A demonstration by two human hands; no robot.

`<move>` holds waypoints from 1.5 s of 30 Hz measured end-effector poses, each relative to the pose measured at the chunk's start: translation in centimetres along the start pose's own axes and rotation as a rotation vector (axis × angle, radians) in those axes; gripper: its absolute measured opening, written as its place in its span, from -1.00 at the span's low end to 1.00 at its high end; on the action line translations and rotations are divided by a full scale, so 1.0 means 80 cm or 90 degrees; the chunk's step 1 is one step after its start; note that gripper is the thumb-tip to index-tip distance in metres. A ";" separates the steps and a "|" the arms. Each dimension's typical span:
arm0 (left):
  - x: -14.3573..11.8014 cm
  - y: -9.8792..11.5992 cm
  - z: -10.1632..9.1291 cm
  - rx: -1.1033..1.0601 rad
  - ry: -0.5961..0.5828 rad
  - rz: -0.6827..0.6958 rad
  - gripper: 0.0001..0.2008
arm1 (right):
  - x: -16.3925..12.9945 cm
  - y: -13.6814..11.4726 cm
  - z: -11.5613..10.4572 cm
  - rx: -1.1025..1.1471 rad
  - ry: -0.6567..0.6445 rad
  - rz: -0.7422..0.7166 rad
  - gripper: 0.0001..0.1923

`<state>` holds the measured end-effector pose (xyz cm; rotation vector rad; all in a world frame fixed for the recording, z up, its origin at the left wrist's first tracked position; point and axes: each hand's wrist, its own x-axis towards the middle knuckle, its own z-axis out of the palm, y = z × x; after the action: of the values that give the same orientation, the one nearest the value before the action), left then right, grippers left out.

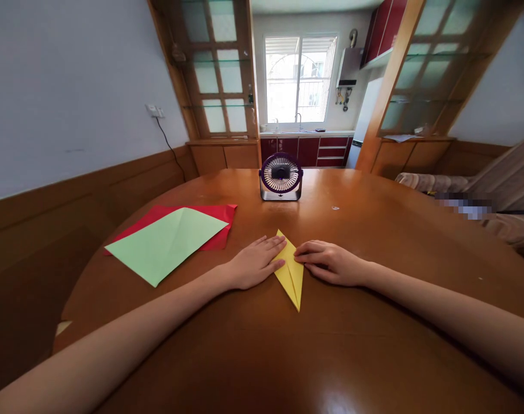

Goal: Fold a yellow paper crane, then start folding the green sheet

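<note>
Left-hand grip (255, 263) lies flat and unclosed across the folded yellow paper (293, 276) in the head view, probably to stop it sliding; right-hand grip (333, 264) bends its fingertips onto the right edge, perhaps to guide the fold, though whether it pinches I cannot tell. On the surface (244, 356) between both, the paper's long axis runs from far-left to near-right, its narrow tip pointing towards the wearer.

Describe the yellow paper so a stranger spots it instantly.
On the brown table, find the purple fan. Nearer the camera, touched by the left hand and right hand, lies a slim, pointed, folded yellow paper, unlike the wider green sheet and red sheet at left.
</note>
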<state>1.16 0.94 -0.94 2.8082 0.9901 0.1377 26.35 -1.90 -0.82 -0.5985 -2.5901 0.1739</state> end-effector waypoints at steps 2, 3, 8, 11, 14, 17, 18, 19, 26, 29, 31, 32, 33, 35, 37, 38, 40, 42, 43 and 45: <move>0.004 -0.003 0.000 0.010 0.011 -0.007 -0.37 | 0.000 0.000 0.000 0.001 0.001 0.000 -0.67; 0.005 -0.005 0.000 0.017 0.018 -0.006 -0.38 | 0.000 0.001 0.000 0.002 0.001 -0.001 -0.67; 0.011 -0.010 0.002 0.043 0.053 -0.017 -0.36 | 0.000 0.003 0.000 0.003 -0.009 0.000 -0.66; 0.012 -0.010 0.001 0.043 0.057 -0.026 -0.35 | 0.000 0.003 0.001 0.003 -0.005 -0.002 -0.65; 0.015 -0.009 -0.004 0.052 0.059 -0.021 -0.37 | 0.000 0.002 0.000 0.003 0.000 -0.001 -0.65; 0.019 -0.009 -0.008 0.054 0.060 -0.028 -0.39 | 0.000 0.002 0.000 0.007 0.002 -0.002 -0.65; 0.020 -0.009 -0.008 0.051 0.061 -0.031 -0.38 | 0.000 0.002 0.000 0.007 0.000 -0.002 -0.65; 0.020 -0.009 -0.008 0.047 0.061 -0.033 -0.35 | 0.000 0.002 0.000 0.007 -0.001 -0.002 -0.66; 0.021 -0.017 0.006 0.021 0.053 -0.060 -0.24 | 0.001 0.001 0.001 0.008 0.005 -0.002 -0.66; 0.022 -0.021 0.009 0.011 0.037 -0.058 -0.25 | 0.000 0.002 0.001 0.001 0.003 0.000 -0.67; 0.022 -0.021 0.009 0.011 0.032 -0.059 -0.24 | 0.000 0.002 0.001 -0.004 -0.002 0.005 -0.67; 0.022 -0.021 0.008 0.015 0.032 -0.065 -0.23 | 0.000 0.003 0.000 -0.004 -0.005 0.008 -0.67; 0.021 -0.020 0.007 0.021 0.034 -0.071 -0.21 | 0.000 0.003 0.000 -0.003 -0.008 0.013 -0.67; 0.019 -0.019 0.004 0.039 0.044 -0.081 -0.17 | -0.001 0.004 0.000 0.007 -0.012 0.023 -0.67; 0.014 -0.020 0.001 0.047 0.050 -0.089 -0.16 | -0.002 0.005 0.000 0.016 -0.016 0.028 -0.66; 0.012 -0.022 -0.001 0.043 0.047 -0.093 -0.16 | -0.003 0.005 -0.001 0.018 -0.019 0.029 -0.65; 0.006 -0.026 -0.002 0.024 0.032 -0.110 -0.16 | -0.004 0.005 -0.001 0.020 -0.023 0.031 -0.64; 0.002 -0.030 -0.002 0.002 0.025 -0.121 -0.14 | -0.005 0.004 -0.002 0.023 -0.027 0.034 -0.64; 0.001 -0.032 -0.002 -0.009 0.029 -0.125 -0.12 | -0.006 0.004 -0.002 0.025 -0.026 0.035 -0.64; -0.002 -0.033 -0.002 -0.037 0.048 -0.129 -0.11 | -0.007 0.003 -0.003 0.028 -0.014 0.036 -0.63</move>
<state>-0.59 2.92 -1.23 2.6480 1.2592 0.2439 26.99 -1.91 -0.90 -0.6584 -2.5847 0.2562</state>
